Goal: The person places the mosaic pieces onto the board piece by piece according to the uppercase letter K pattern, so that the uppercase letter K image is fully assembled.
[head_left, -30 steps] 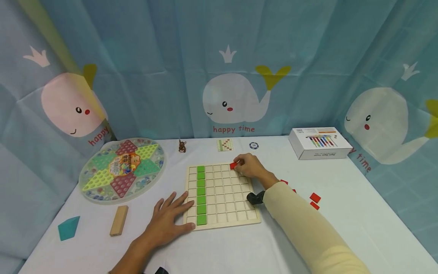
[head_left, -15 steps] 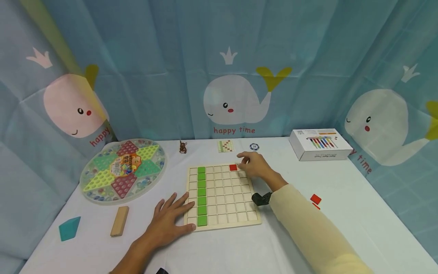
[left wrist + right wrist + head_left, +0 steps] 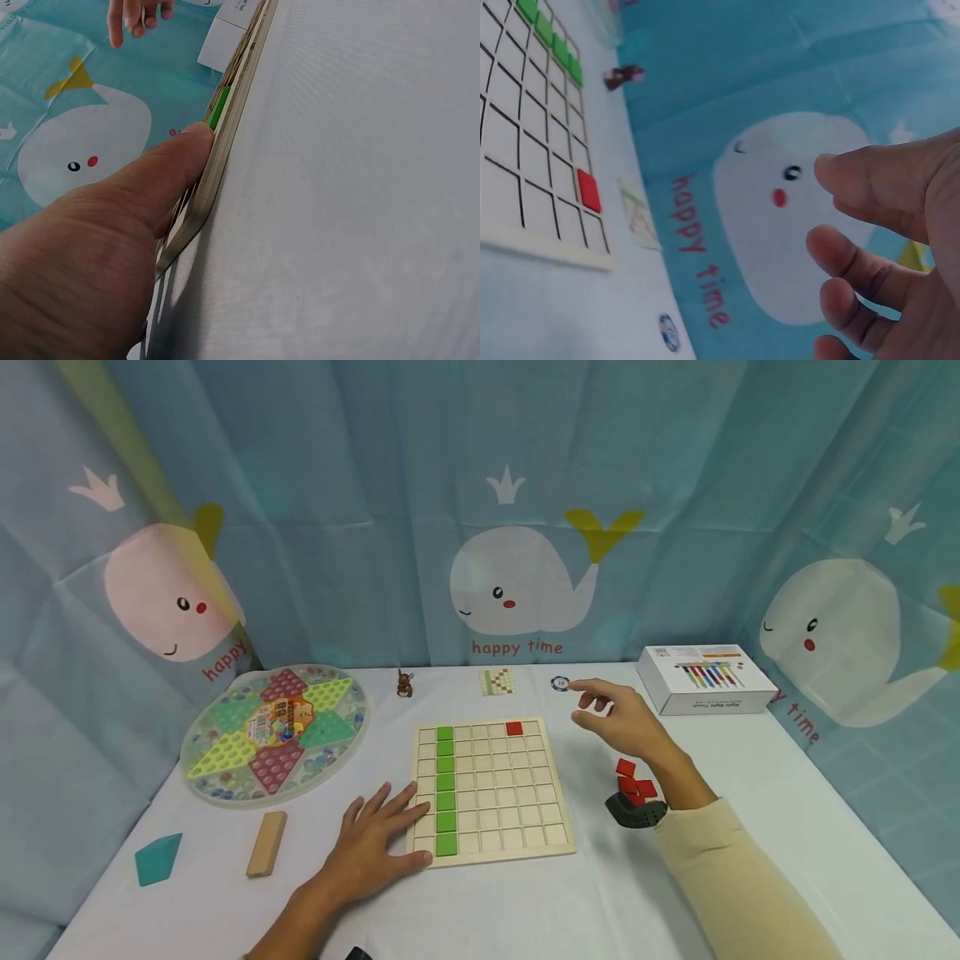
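A square wooden grid board (image 3: 491,793) lies flat mid-table. One of its left columns is filled with green tiles (image 3: 446,802), and a red tile (image 3: 513,728) sits in the far row near the right corner. My left hand (image 3: 372,843) rests with spread fingers on the board's left edge; in the left wrist view the thumb (image 3: 169,169) lies along the rim. Right of the board my right hand (image 3: 618,718) is in the air, fingers loosely bent and parted, holding nothing. Several loose red tiles (image 3: 636,787) lie below its wrist, partly hidden by a black wrist device (image 3: 633,812).
Behind the board are a small pattern card (image 3: 498,682), a poker chip (image 3: 560,683) and a brown mouse figurine (image 3: 405,682). A white box (image 3: 705,680) stands back right. At left lie a round Chinese checkers board (image 3: 277,735), a wooden block (image 3: 267,843) and a teal block (image 3: 158,860).
My right hand has let go of the red tile in the far row and moved right and back toward me, off the board. The left hand has stayed on the edge.
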The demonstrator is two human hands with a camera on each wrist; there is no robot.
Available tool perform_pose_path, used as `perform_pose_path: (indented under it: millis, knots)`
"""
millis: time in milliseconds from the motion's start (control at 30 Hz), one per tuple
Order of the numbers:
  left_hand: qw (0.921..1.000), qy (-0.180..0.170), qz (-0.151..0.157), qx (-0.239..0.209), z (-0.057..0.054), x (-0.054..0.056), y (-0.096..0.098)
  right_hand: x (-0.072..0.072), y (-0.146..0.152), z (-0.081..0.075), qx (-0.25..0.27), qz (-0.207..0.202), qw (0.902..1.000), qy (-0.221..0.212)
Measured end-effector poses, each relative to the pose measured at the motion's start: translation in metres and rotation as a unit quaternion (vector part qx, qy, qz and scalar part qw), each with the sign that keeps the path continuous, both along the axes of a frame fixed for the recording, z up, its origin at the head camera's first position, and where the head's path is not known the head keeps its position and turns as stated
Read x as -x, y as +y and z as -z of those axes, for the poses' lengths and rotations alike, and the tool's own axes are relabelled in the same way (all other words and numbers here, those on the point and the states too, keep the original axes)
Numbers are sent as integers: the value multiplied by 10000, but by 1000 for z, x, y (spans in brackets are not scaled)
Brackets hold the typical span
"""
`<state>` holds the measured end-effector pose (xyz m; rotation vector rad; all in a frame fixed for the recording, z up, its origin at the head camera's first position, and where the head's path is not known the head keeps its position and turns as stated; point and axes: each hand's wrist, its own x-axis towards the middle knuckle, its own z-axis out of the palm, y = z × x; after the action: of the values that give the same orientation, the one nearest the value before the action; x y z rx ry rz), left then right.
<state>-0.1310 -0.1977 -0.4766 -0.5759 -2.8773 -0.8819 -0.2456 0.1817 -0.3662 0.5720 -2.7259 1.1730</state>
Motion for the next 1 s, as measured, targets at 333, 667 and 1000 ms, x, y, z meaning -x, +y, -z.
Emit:
perform_pose_path:
  millis: [333,667,1000]
  knots:
    - [10000,-55,0,21,-2,-1,1,-26,42,3,-59,130,9998,101]
    - [10000,-14,22,-5,-3,0,1,-40,80,24,-349,367,9986,-174]
    - [10000,-14,29,29,-2,0,1,-46,106,44,-480,192,9978,-417]
